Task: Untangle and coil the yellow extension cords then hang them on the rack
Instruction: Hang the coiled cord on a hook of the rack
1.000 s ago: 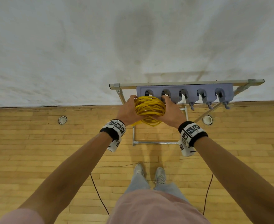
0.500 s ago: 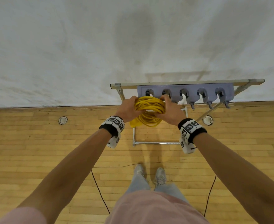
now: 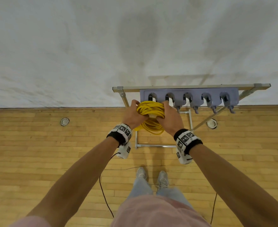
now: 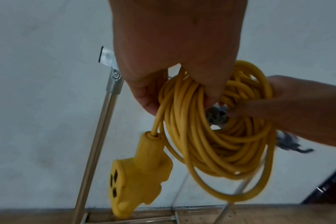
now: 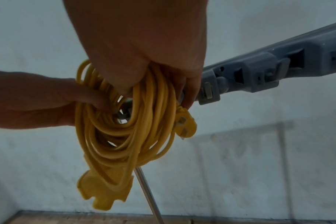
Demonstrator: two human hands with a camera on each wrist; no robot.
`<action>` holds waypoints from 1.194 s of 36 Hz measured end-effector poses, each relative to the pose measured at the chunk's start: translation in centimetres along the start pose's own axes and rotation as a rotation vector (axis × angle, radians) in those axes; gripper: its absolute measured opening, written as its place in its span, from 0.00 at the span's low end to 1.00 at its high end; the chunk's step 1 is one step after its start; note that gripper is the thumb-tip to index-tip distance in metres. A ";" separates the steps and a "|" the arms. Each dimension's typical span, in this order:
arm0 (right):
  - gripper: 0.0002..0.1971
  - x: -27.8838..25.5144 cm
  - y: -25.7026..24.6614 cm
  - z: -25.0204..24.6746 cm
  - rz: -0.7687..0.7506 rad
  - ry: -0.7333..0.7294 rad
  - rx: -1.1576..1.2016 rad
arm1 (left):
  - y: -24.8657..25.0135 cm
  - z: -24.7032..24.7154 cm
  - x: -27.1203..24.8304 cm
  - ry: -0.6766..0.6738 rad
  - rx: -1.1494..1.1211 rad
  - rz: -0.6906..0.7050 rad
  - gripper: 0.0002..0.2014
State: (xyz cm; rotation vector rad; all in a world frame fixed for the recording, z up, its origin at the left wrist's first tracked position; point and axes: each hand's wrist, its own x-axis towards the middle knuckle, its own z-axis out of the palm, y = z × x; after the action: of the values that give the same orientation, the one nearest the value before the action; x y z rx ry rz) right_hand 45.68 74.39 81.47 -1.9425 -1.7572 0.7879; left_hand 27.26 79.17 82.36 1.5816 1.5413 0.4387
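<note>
While both hands grip coiled yellow cord (image 3: 151, 110) at rack (image 3: 189, 97) far left end, we judge hanging step in hand. Left hand (image 3: 133, 114) fingers curled round left side, right hand (image 3: 169, 119) round right. Hook (image 5: 125, 115) shows through coil centre. Next: seat loops on hook, release gently; socket end (image 4: 136, 178) dangles below.

Three right hooks (image 3: 210, 102) free; wall (image 3: 85, 46) behind.
</note>
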 end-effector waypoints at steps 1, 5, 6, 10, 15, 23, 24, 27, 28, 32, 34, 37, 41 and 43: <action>0.24 -0.2 -0.1 -0.1 -0.005 0.005 0.004 | 0.1 0.0 -0.6 0.009 0.003 0.007 0.27; 0.22 -1.1 -1.0 -1.5 -0.006 -0.055 0.149 | 0.7 -0.5 -2.9 0.054 -0.025 0.018 0.17; 0.20 -1.3 -1.3 -2.0 0.001 -0.074 0.207 | 0.8 -0.8 -3.3 0.052 -0.056 0.013 0.15; 0.15 -1.7 -3.1 -3.8 0.043 -0.156 0.311 | 2.3 -2.0 -4.9 -0.025 -0.289 -0.016 0.08; 0.21 -2.1 -4.7 -6.9 0.031 -0.346 0.498 | 3.8 -3.9 -6.7 -0.147 -0.617 -0.094 0.11; 0.16 -4.3 -3.9 -9.8 0.029 -0.532 0.783 | 4.5 -7.7 -10.1 -0.346 -1.063 -0.244 0.15; 0.14 -4.5 -3.8 -9.9 0.001 -0.531 0.774 | 4.8 -8.1 -10.5 -0.347 -1.103 -0.230 0.18; 0.11 -4.9 -3.6 -9.8 -0.022 -0.523 0.815 | 5.8 -9.1 -11.7 -0.377 -1.198 -0.145 0.09; 0.10 -4.8 -3.5 -9.6 -0.017 -0.504 0.843 | 6.4 -9.4 -12.2 -0.401 -1.233 -0.105 0.10; 0.04 -4.3 -4.1 -10.3 0.013 -0.352 1.020 | 6.9 -10.3 -13.1 -0.400 -1.223 -0.057 0.24; 0.03 -3.7 -4.2 -11.0 0.048 -0.286 1.107 | 6.7 -10.6 -13.0 -0.399 -1.195 -0.082 0.22; 0.04 -2.9 -4.3 -11.7 0.113 -0.205 1.228 | 6.0 -10.7 -13.1 -0.399 -1.209 -0.094 0.20; 0.06 -2.2 -3.5 -11.9 0.206 -0.098 1.331 | 6.7 -10.7 -13.9 -0.410 -1.258 0.009 0.18; 0.05 -2.4 -3.2 -11.5 0.243 -0.083 1.340 | 6.2 -10.6 -13.5 -0.397 -1.286 -0.020 0.21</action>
State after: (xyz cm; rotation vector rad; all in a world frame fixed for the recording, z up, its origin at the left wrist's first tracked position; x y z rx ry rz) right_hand 50.50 73.26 92.58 -1.1326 -0.5802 1.5695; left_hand 20.82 70.83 97.31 0.5643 0.6476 0.8168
